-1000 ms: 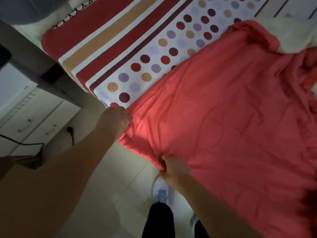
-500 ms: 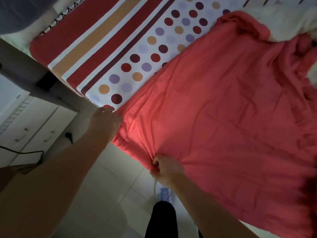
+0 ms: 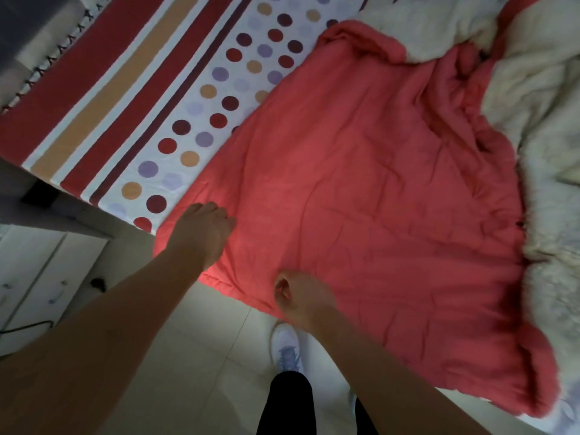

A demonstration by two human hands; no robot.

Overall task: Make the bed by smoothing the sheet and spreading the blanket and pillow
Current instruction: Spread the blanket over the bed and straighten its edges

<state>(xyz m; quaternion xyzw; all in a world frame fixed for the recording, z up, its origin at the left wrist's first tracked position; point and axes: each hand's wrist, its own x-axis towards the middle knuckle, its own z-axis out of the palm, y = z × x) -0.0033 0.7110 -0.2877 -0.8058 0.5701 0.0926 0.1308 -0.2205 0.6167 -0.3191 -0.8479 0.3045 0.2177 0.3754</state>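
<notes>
The coral-red quilted blanket [image 3: 361, 189] lies spread across the bed's near side, its edge hanging over the mattress. It covers part of the striped and polka-dotted bed sheet [image 3: 131, 98], which is bare to the left. The right hand [image 3: 298, 298] is fisted on the blanket's near edge, bunching the cloth. The left hand [image 3: 204, 233] rests knuckles-up by the near-left corner, fingers bent down — whether they clutch fabric I cannot tell. Cream fleecy bedding [image 3: 549, 146] is heaped at right; below, a white sneaker [image 3: 285, 346] stands on the pale tiled floor [image 3: 188, 346].
</notes>
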